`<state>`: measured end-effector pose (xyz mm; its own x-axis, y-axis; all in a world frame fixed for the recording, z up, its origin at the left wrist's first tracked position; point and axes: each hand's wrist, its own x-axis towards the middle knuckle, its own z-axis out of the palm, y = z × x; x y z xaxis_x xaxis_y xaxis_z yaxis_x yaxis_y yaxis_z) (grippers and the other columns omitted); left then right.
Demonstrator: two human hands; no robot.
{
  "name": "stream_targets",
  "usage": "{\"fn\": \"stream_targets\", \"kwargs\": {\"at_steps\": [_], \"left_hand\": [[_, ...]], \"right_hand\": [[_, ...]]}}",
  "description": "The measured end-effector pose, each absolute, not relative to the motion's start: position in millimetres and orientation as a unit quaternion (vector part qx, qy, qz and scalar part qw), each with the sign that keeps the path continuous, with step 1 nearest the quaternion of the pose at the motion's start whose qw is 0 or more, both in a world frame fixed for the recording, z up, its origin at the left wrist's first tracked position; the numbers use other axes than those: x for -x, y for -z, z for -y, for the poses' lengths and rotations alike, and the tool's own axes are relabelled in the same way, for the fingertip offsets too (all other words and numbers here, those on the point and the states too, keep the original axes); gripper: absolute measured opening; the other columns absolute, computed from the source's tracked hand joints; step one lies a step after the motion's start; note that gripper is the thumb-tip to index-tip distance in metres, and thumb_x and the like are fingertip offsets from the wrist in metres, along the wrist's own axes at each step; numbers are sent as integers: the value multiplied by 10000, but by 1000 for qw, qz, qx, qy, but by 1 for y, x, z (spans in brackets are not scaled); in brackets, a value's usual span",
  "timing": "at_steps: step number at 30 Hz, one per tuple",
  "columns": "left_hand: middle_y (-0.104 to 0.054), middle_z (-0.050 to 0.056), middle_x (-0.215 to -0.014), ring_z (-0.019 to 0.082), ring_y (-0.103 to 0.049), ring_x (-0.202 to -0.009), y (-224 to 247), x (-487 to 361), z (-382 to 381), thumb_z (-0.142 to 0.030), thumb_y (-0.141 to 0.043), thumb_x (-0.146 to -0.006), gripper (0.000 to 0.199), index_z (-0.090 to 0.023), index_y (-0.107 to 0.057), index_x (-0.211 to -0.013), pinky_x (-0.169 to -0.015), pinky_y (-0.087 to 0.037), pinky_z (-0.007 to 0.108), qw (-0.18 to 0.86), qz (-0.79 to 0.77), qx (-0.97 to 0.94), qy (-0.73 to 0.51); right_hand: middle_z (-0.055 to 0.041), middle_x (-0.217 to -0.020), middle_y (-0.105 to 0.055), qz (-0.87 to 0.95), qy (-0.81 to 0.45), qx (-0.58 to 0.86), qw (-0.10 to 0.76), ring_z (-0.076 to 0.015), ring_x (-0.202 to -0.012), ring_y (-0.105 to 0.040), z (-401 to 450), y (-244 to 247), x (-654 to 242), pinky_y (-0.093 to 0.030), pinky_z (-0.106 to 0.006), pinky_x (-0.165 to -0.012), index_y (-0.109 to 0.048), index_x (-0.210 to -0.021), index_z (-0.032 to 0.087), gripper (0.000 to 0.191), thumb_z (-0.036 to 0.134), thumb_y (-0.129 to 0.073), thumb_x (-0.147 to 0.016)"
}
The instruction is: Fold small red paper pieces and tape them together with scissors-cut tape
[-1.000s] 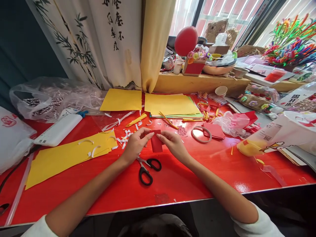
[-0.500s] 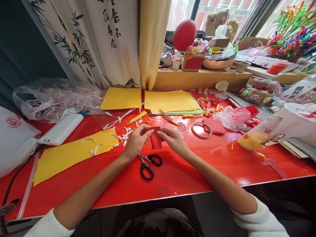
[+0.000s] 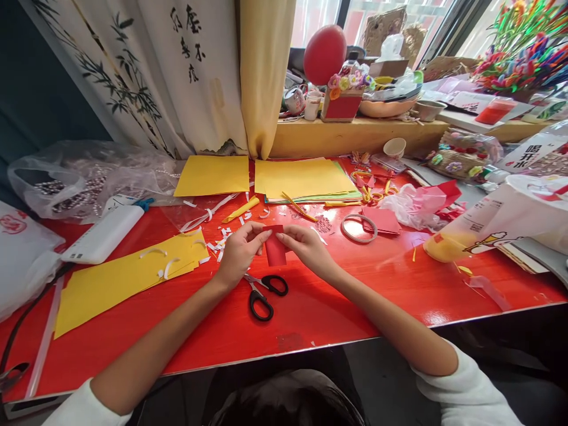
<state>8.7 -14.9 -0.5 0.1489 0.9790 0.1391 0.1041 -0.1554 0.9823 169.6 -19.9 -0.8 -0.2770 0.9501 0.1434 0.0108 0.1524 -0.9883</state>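
Between my two hands hangs a small piece of red paper (image 3: 276,253), roughly rectangular, held above the table. My left hand (image 3: 239,248) pinches its upper left side between thumb and fingers. On the upper right side, my right hand (image 3: 306,248) pinches it the same way. Black-handled scissors (image 3: 261,293) lie on the table just below the paper, with the blade tips partly hidden by my left hand. White paper scraps (image 3: 217,239) are scattered left of my left hand.
Yellow paper strips (image 3: 128,275) lie at left, near a white power bank (image 3: 106,234). Yellow sheets (image 3: 302,177) are stacked at the back. A tape roll (image 3: 359,228) rests beside red paper squares (image 3: 385,220). A tilted drink cup (image 3: 492,228) stands at right on the red table (image 3: 355,307).
The whole view has shifted slightly, so things sit a little further left. Both hands keep their pinch on the red paper, with hardly any change in pose.
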Motion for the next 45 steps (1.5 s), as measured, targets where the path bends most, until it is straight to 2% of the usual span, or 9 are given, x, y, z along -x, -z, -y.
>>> {"fn": "stream_targets", "kwargs": {"at_steps": [6,11,15,21,25,30,33,39,45], "left_hand": [[-459,-60,-538,65,-424,-504,0,-9,16,-374,-609,-804,217,-164,-564,-776,-540,-348,210,452,-461,-604,-468],[-470,-64,-561,72,-439,-520,-1,-9,15,-394,-590,-811,214,-183,-562,-837,-572,-355,217,456,-467,-610,-450],[-455,-51,-548,80,-420,-539,0,-6,13,-401,-567,-822,251,-172,-549,-722,-583,-338,227,435,-477,-636,-423],[-457,-44,-562,87,-417,-542,-2,-7,17,-424,-573,-810,271,-171,-546,-717,-567,-332,226,434,-475,-657,-395],[-456,-45,-557,85,-399,-534,-3,-9,22,-388,-555,-819,244,-171,-552,-708,-539,-309,217,421,-454,-694,-368],[-465,-43,-568,84,-402,-542,-1,-11,24,-354,-518,-832,219,-168,-573,-731,-538,-303,211,398,-458,-716,-345],[-461,-47,-583,77,-390,-548,1,-11,21,-368,-533,-828,226,-167,-567,-731,-537,-302,204,412,-451,-719,-332],[-470,-44,-591,71,-377,-538,-3,-10,14,-443,-580,-794,299,-164,-561,-690,-512,-296,203,445,-460,-707,-302],[-459,-45,-547,80,-389,-511,-2,-10,11,-468,-582,-775,325,-168,-534,-658,-508,-308,218,466,-461,-693,-300]], "right_hand": [[4,-693,-521,620,-501,407,447,-106,-638,-500,20,1,-170,-487,-286,-649,-558,-750,162,230,376,-546,-834],[7,-678,-507,628,-455,427,465,-105,-632,-479,18,4,-172,-462,-269,-625,-544,-739,168,233,371,-527,-852],[7,-672,-504,648,-439,429,452,-105,-631,-478,16,7,-174,-459,-268,-622,-549,-737,164,246,375,-519,-860],[-22,-823,-622,628,-480,390,473,-131,-775,-578,15,-5,-180,-490,-270,-704,-596,-894,179,212,381,-580,-833],[-21,-808,-634,672,-418,400,461,-134,-769,-568,17,-13,-182,-451,-266,-709,-619,-810,178,200,376,-592,-829],[-9,-726,-604,703,-391,414,426,-123,-688,-526,17,-9,-180,-400,-252,-625,-586,-752,167,207,364,-607,-813],[-2,-686,-571,695,-406,422,416,-115,-652,-491,14,-4,-181,-369,-250,-597,-584,-732,158,232,376,-606,-808],[-1,-684,-563,614,-521,427,412,-106,-647,-486,6,4,-184,-364,-250,-616,-599,-714,134,289,413,-673,-728],[-3,-672,-561,591,-530,449,410,-107,-634,-488,3,8,-182,-360,-248,-599,-597,-704,130,261,378,-680,-704]]}}
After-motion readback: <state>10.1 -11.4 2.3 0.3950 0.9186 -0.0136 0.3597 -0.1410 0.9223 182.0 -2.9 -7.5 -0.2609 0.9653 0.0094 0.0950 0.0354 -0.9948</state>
